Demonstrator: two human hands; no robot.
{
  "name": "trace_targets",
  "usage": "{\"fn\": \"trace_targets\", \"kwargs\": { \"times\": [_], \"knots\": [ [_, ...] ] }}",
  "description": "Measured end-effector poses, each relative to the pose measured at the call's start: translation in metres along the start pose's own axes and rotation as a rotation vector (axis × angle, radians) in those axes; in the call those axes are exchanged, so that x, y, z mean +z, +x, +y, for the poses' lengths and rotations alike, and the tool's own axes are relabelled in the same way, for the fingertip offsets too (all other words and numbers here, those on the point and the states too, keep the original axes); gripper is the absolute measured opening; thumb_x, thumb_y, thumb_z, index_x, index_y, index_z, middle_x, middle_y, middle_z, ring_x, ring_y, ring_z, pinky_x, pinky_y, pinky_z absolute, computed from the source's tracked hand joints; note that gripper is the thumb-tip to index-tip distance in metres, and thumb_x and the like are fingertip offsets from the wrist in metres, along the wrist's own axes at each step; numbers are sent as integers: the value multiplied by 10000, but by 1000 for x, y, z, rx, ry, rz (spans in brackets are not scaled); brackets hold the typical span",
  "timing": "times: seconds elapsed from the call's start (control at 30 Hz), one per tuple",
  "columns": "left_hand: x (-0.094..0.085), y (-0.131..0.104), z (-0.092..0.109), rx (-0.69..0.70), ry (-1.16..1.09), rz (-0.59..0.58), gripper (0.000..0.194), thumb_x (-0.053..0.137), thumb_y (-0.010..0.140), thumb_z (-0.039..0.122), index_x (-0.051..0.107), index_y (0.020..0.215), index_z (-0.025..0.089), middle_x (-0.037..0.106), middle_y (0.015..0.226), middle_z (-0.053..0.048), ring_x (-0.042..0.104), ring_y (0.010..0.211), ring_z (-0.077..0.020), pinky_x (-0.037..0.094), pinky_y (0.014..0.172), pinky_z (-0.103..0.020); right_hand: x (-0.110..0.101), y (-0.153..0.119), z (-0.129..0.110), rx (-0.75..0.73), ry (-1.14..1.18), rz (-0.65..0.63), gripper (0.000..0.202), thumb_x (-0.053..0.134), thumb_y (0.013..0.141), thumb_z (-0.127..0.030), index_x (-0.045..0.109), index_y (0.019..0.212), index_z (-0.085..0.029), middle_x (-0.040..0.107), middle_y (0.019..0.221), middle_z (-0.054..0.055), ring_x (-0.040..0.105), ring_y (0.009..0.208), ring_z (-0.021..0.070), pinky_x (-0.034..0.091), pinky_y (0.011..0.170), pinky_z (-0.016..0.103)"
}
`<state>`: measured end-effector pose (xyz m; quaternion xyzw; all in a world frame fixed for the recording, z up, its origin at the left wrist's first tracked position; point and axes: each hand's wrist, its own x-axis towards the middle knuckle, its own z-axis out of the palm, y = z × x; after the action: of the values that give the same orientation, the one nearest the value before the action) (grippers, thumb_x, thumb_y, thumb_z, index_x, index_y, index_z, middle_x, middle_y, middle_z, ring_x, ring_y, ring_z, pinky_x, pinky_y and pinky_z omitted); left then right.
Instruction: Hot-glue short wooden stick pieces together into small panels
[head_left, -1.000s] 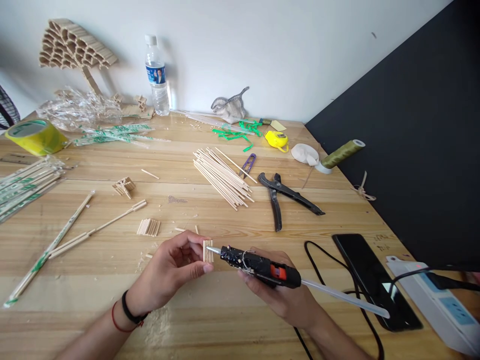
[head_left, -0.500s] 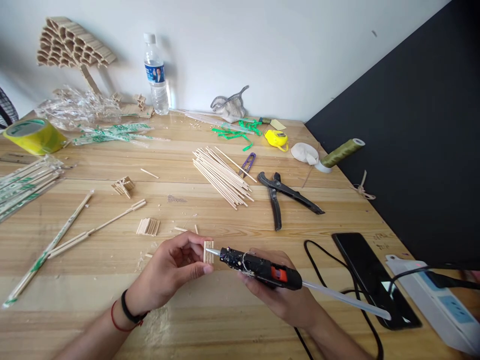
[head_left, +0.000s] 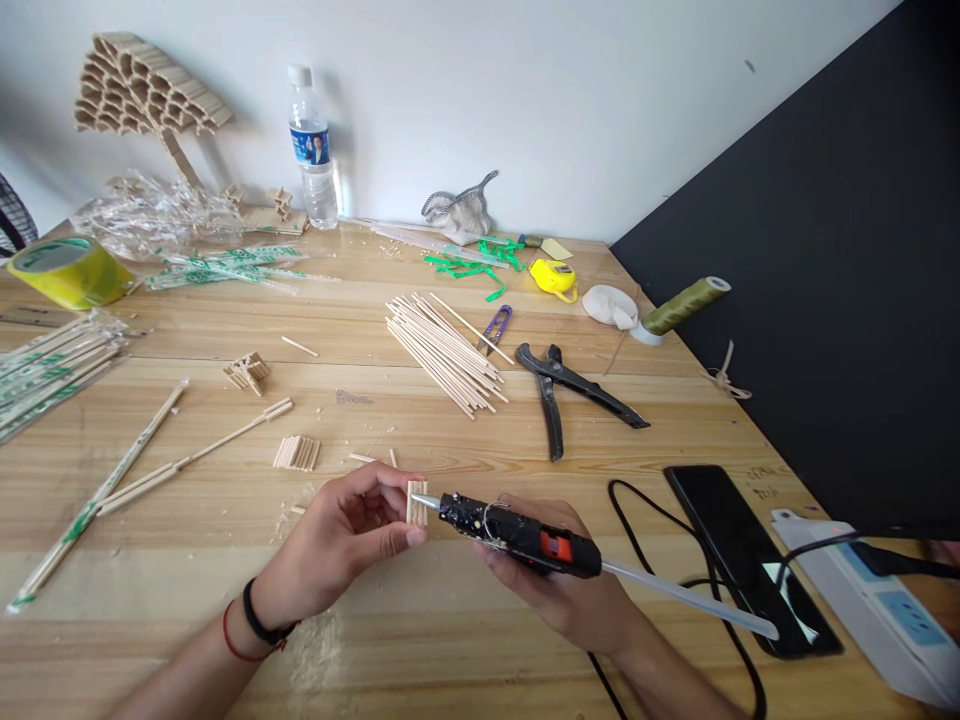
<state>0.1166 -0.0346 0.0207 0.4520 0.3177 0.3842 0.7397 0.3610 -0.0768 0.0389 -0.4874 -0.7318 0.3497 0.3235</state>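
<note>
Between thumb and fingers, my left hand (head_left: 352, 530) pinches a small block of short wooden sticks (head_left: 418, 504), held upright above the table. My right hand (head_left: 562, 580) is wrapped round a black hot glue gun (head_left: 517, 535) with a red part and a clear glue stick (head_left: 690, 596) coming out of its back. The metal nozzle points left and its tip is at the face of the block. Behind my left hand lies a flat row of short sticks (head_left: 297, 453). A small stick piece (head_left: 247, 373) with a star-like shape stands farther back.
A pile of long sticks (head_left: 446, 355), black cutters (head_left: 555, 385), purple snips (head_left: 495, 328) and a yellow tape measure (head_left: 553, 279) lie beyond my hands. At right are a phone (head_left: 750, 560), cables and a power strip (head_left: 870, 600). A bottle (head_left: 311, 150) stands at the wall.
The glue gun has shifted very slightly left and up, its tip still at the block. My left hand has stayed in place.
</note>
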Motion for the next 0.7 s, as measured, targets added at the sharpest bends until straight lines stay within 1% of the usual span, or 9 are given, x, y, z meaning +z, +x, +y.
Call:
{"fn": "trace_targets", "kwargs": {
  "times": [0.1,0.2,0.3,0.43,0.5,0.6,0.7],
  "knots": [
    [-1,0,1,6,14,-1,266,902,836,260,813,1085,232,663,774,11,589,727,-112,489,708,-216,2,-2,3,-14,2,9,308,604,989,-318,531,705,-227,521,594,-28,478,526,145,401,552,272],
    [-1,0,1,6,38,-8,250,890,850,281,811,1080,225,678,783,2,605,742,-121,493,729,-231,3,-3,5,-35,-3,8,294,600,993,-312,546,718,-223,536,612,-30,487,538,144,408,582,281],
    [-2,0,2,4,45,-5,252,894,844,276,814,1077,225,646,754,16,577,714,-110,475,699,-215,1,-1,4,-7,19,-37,268,605,991,-288,554,737,-221,524,620,-37,496,551,142,403,569,266],
    [-1,0,2,5,43,11,266,904,830,265,822,1080,222,603,722,30,533,679,-101,450,656,-201,-1,1,3,30,35,-20,229,622,1002,-301,583,792,-219,525,644,-36,500,575,146,412,574,259],
    [-1,0,2,13,47,10,275,906,828,264,825,1088,225,609,720,27,539,681,-103,457,662,-204,-2,0,3,9,39,-27,228,619,1001,-289,580,789,-217,527,644,-37,496,570,142,406,576,260],
    [-1,0,2,23,60,-2,273,897,839,274,827,1099,228,633,729,17,568,695,-113,473,681,-217,0,-3,5,-38,37,-25,281,607,1000,-279,544,734,-216,491,618,-46,471,545,131,379,563,264],
    [-1,0,2,29,71,1,277,896,838,278,829,1101,222,640,728,12,576,699,-121,479,683,-227,2,-5,8,-59,13,30,309,610,1003,-303,548,715,-213,491,614,-41,471,542,136,378,565,275]
  ]
}}
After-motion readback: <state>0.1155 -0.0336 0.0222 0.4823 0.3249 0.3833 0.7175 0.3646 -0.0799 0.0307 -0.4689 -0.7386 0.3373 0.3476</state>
